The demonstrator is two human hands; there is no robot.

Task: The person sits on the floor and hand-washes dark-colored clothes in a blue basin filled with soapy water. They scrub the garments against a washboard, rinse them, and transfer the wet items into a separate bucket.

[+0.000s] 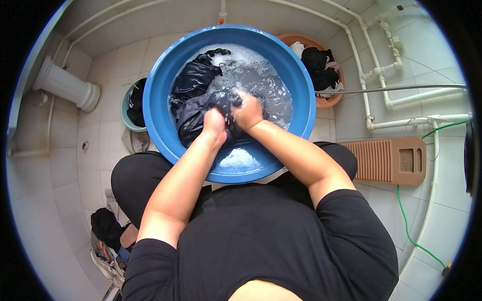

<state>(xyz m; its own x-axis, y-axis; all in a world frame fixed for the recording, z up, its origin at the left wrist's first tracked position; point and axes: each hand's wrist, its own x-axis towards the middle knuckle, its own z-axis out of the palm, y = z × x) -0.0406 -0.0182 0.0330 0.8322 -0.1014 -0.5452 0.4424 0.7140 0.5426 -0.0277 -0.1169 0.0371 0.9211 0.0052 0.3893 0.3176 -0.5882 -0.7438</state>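
A large blue basin (153, 100) stands between my knees, holding soapy grey water with foam (251, 57) along its far side. Wet black clothing (193, 80) bunches up in its left half and runs to the middle. My left hand (215, 124) is closed on the near part of this cloth, its fingers partly sunk in the dark folds. Just to the right, my right hand (247, 111) grips the same bunch with curled fingers. White suds (238, 158) cling to the basin's near inner wall.
An orange basin (337, 101) with dark and light clothes sits at the far right, a pale green one (125, 116) at the left. A brown washboard (384, 159) lies right, by white pipes (366, 95) and a green cord (404, 220). A white pedestal (70, 85) stands left.
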